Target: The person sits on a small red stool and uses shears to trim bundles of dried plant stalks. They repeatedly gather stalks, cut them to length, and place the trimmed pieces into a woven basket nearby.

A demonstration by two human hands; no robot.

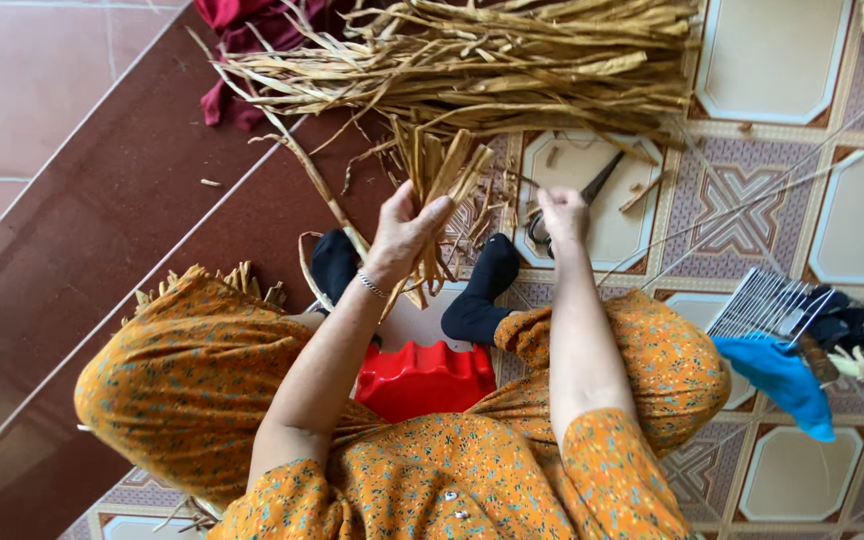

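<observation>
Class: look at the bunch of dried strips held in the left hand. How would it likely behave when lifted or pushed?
Probably light: the left hand holds the bunch up alone. Likely half-stiff: short strips stand upright above the fist, while longer ones in the pile curve and droop. Possibly brittle, since broken bits litter the floor.

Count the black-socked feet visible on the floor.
2: one black-socked foot beside the left hand, the other below the right hand. Neither appears hidden.
</observation>
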